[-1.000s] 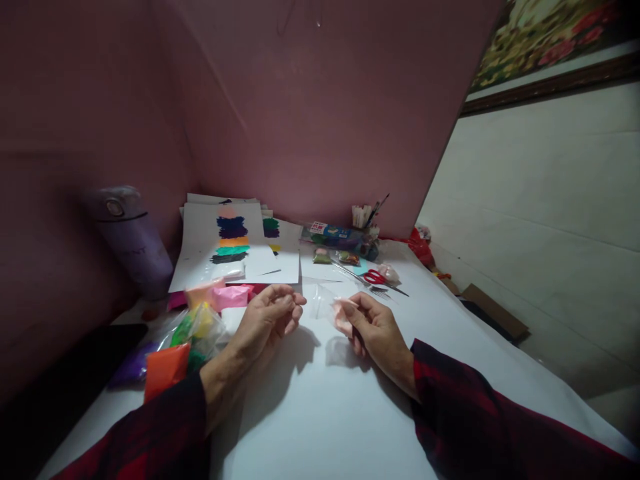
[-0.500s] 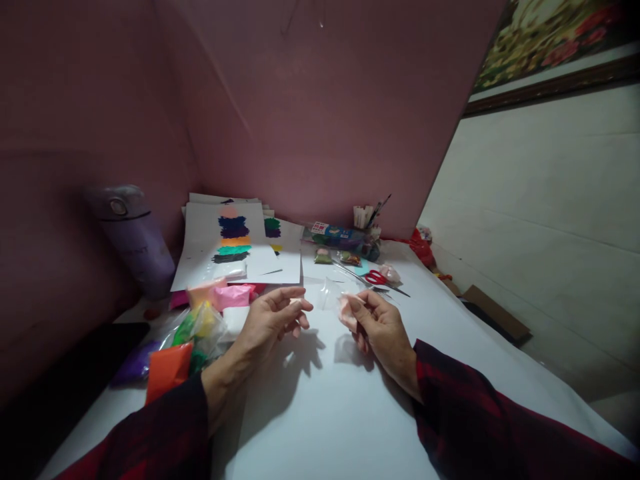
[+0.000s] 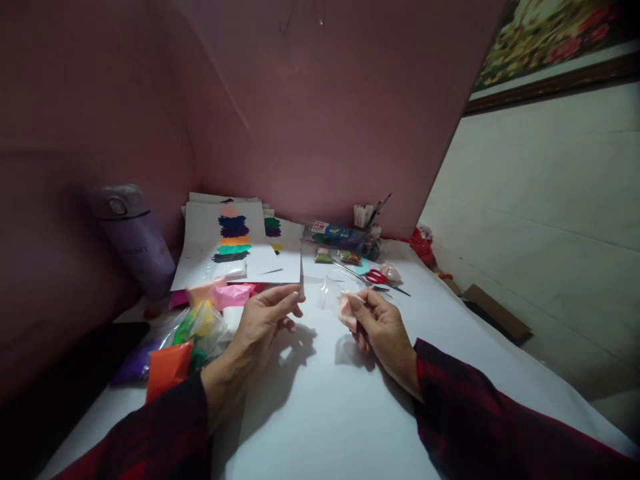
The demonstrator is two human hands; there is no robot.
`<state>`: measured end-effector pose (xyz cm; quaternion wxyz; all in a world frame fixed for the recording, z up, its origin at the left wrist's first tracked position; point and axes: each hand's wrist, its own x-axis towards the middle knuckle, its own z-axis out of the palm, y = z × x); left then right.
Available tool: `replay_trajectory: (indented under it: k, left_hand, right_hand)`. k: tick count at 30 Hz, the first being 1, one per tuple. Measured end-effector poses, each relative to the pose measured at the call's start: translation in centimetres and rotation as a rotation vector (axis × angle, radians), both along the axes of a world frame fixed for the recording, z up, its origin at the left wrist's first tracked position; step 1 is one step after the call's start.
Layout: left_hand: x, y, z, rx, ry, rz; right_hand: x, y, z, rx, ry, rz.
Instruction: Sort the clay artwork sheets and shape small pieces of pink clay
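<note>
My right hand (image 3: pixel 377 323) pinches a clear plastic bag (image 3: pixel 329 293) with soft pale-pink modelling clay (image 3: pixel 347 312) in it, held just above the white tabletop. The bag's open-looking, see-through end points left. My left hand (image 3: pixel 267 317) is raised to the left of the bag, apart from it. Its thumb and forefinger are brought together at the tips, with the other fingers curled below. Whatever lies between those tips is too small to make out. Close behind the left hand is a heap of coloured clay packets (image 3: pixel 205 320).
A purple bottle (image 3: pixel 133 240) stands at the left by paper sheets (image 3: pixel 200 233) with painted colour bands. Red-handled scissors (image 3: pixel 376 277), small packets (image 3: pixel 350 257) and a brush holder (image 3: pixel 364 216) are at the back. An orange packet (image 3: pixel 169 370) lies near my left forearm.
My left hand has drawn slightly left, away from the bag, and its thumb and forefinger have come closer together. My right hand and the bag have hardly moved.
</note>
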<state>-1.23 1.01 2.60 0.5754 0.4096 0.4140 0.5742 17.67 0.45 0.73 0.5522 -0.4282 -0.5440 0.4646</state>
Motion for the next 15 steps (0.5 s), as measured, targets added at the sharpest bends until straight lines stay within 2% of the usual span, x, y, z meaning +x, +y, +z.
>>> replay_trajectory:
  k: [6,12,15]
  left_hand:
    - [-0.11,0.19,-0.32,-0.031,0.046,0.041]
    - [0.26,-0.09,-0.35,-0.065,0.003,-0.088]
    - [0.44,-0.36,-0.23,-0.116,-0.025,-0.108]
  right_hand:
    - [0.08,-0.02,-0.02,-0.017,-0.073,0.013]
    - [0.13,0.05,-0.07,-0.02,-0.098,0.021]
    - [0.05,-0.04,-0.13,-0.018,-0.098,0.037]
